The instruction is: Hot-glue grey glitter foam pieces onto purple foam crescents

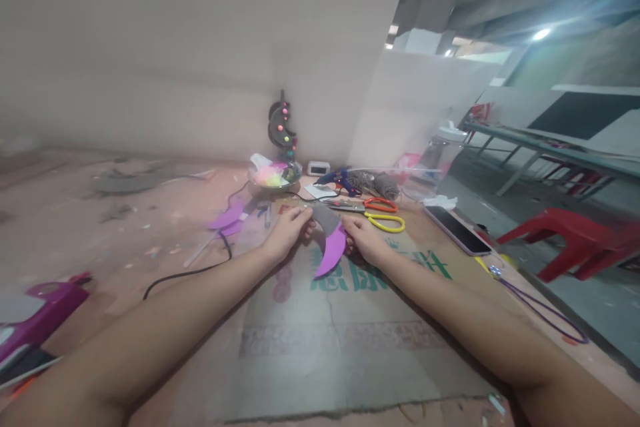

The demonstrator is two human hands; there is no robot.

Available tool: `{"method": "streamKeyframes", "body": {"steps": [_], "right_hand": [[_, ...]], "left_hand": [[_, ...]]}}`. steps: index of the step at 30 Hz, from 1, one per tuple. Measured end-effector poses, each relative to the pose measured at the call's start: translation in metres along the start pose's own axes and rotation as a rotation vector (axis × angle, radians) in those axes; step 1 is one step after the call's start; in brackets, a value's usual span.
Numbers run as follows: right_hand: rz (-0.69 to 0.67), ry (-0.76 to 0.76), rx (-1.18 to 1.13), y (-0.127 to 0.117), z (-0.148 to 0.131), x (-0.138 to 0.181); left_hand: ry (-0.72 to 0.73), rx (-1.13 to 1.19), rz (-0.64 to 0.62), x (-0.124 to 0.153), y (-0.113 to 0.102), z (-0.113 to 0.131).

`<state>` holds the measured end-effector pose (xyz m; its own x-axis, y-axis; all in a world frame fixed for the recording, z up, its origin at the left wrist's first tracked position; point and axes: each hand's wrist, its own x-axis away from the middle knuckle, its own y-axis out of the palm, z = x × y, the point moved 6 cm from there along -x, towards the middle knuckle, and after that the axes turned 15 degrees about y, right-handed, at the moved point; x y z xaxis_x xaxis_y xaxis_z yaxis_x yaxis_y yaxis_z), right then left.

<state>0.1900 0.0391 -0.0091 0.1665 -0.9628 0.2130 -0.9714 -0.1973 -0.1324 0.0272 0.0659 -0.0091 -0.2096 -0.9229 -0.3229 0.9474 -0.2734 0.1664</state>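
Observation:
My left hand (290,232) and my right hand (363,239) both pinch a crescent-shaped piece (331,240), purple at its lower tip and grey at the top. The left fingers grip its upper grey end, the right fingers press on its right side. The piece lies low over a flat cardboard sheet (320,340) with green print. A similar dark crescent decorated with coloured balls (281,124) stands upright at the back against the white wall.
Behind the hands lie yellow scissors (386,220), orange scissors (380,204), a blue glue gun (340,180) and a bowl of coloured pompoms (273,177). A phone (457,229) lies right, purple foam scraps (229,219) and a black cable (200,271) left. Red plastic chair (575,240) beside the table.

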Motion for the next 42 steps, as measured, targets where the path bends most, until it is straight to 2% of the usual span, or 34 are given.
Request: {"method": "streamKeyframes", "body": {"steps": [11, 17, 20, 28, 38, 42], "right_hand": [[0.007, 0.005, -0.013, -0.001, 0.001, -0.002], [0.077, 0.001, -0.02, -0.006, -0.002, -0.001], [0.09, 0.007, -0.013, -0.007, -0.002, -0.001], [0.062, 0.011, 0.014, -0.005, 0.0, -0.002], [0.007, 0.034, 0.13, 0.003, -0.01, 0.008], [0.031, 0.046, 0.145, 0.002, -0.01, 0.008]], "left_hand": [[0.031, -0.013, -0.003, 0.001, 0.002, 0.003], [0.019, 0.075, 0.071, -0.003, -0.004, 0.0], [0.018, 0.023, 0.106, -0.005, -0.009, -0.005], [0.047, -0.067, 0.129, -0.005, -0.014, -0.006], [0.056, -0.057, 0.167, -0.006, -0.017, -0.003], [0.055, -0.036, 0.148, -0.005, -0.014, -0.001]]}}
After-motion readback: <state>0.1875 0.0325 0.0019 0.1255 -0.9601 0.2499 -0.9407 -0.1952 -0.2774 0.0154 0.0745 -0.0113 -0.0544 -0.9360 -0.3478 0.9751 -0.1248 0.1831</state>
